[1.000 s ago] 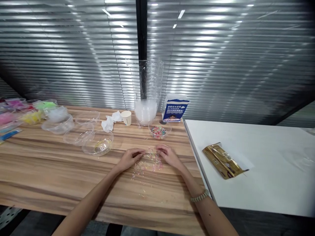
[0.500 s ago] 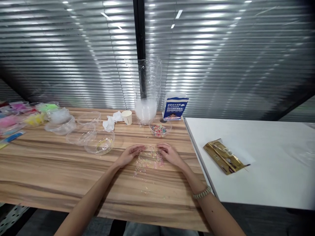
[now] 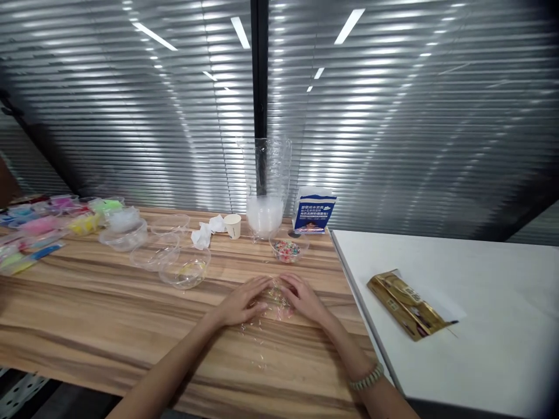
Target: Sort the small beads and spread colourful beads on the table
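a: here we are at the wooden table (image 3: 109,314), and both hands are in the middle of it! the left hand (image 3: 244,301) is palm-down, its thumb and fingers apart.

b: and the right hand (image 3: 306,299)?

a: facing it, fingers loosely bent, thumb apart from them, a beaded bracelet (image 3: 368,378) on that wrist. neither hand is clamped on anything that i can see.

b: so where are those tiny glinting bits (image 3: 278,298)?

a: right between the two hands, heaped loosely on the wood, pinkish and yellow-green, with a few strays scattered nearer the person. whether the fingertips touch the heap, i can't tell from here.

b: what's just beyond?

a: a clear plastic bowl (image 3: 304,247) with multicoloured beads (image 3: 287,251) in it, and behind that a blue-and-white printed packet (image 3: 314,212), upright! to its left, a stack of clear bowls (image 3: 264,216), then a paper cup (image 3: 233,227) beside crumpled tissues (image 3: 201,236).

b: and over on the right?

a: a gold wrapper (image 3: 408,304), lying on the white table (image 3: 498,291), well apart from both hands!
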Tool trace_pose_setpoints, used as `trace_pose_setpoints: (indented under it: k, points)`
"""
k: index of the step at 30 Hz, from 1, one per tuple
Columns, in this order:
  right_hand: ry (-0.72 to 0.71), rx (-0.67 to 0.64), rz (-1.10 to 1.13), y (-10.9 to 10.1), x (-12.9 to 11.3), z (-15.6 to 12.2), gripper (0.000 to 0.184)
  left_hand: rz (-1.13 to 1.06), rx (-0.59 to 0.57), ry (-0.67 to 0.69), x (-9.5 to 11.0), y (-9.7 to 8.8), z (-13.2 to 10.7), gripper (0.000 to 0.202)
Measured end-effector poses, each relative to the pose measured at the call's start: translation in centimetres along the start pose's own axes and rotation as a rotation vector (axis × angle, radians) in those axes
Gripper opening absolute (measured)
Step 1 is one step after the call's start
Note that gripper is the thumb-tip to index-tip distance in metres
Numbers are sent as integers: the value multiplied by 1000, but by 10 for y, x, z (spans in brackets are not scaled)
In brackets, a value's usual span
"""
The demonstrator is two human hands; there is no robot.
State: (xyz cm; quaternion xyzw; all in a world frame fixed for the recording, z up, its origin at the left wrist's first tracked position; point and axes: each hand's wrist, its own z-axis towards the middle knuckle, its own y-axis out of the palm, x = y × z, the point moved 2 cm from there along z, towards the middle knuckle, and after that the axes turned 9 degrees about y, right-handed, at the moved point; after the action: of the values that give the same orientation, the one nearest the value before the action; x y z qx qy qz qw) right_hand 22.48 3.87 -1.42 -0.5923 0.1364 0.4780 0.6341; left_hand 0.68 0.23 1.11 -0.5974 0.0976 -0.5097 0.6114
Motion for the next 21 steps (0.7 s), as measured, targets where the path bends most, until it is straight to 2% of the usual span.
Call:
trace_pose_setpoints:
  k: [3, 6, 10, 15, 21]
  points:
    - [-43, -68, -78, 7, -4, -4, 47, 114, -156, 42, 5, 4, 0, 65]
    - [-88, -137, -177, 11, -8, -7, 53, 159, -176, 24, 1, 8, 1, 65]
    - [-117, -154, -266, 12, -9, -9, 52, 165, -127, 23, -4, 11, 0, 61]
    - [-105, -165, -313, 15, -7, -8, 53, 160, 4, -4, -9, 9, -1, 50]
    - [-64, -190, -295, 14, -8, -5, 50, 166, 102, -7, -10, 5, 0, 43]
